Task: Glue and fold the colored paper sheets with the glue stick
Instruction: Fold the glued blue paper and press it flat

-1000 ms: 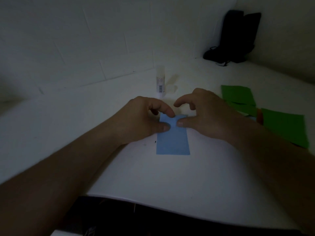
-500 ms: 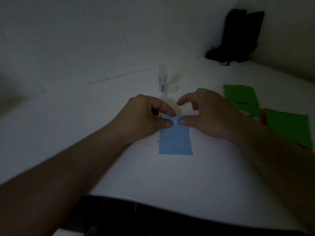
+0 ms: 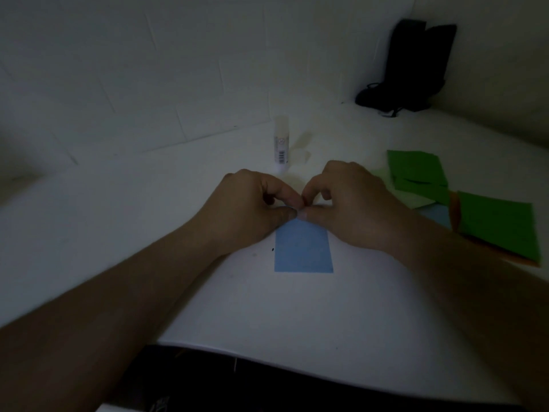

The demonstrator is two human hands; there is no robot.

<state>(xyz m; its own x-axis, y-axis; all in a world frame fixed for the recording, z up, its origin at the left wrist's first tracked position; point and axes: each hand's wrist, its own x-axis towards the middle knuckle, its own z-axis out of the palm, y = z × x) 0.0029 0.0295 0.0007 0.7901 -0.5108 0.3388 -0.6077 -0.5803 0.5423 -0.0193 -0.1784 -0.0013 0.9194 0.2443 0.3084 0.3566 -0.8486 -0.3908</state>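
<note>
Thumbs now touching | both grips, left hand [image 3: 246,209] and right hand [image 3: 353,209], pinch 1 blue sheet [image 3: 303,248] | 1 glue stick [image 3: 281,144]

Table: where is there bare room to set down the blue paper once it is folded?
Bare table lies left of the left hand, and between the blue paper and the near edge. Crowded on the right: green sheets overlap there. Glue stick stands just behind the hands.

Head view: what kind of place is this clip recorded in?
Probably a dim indoor craft desk in a room corner: a white tabletop against pale tiled walls, a white glue stick standing upright, loose green paper sheets, and a dark bag in the corner.
</note>
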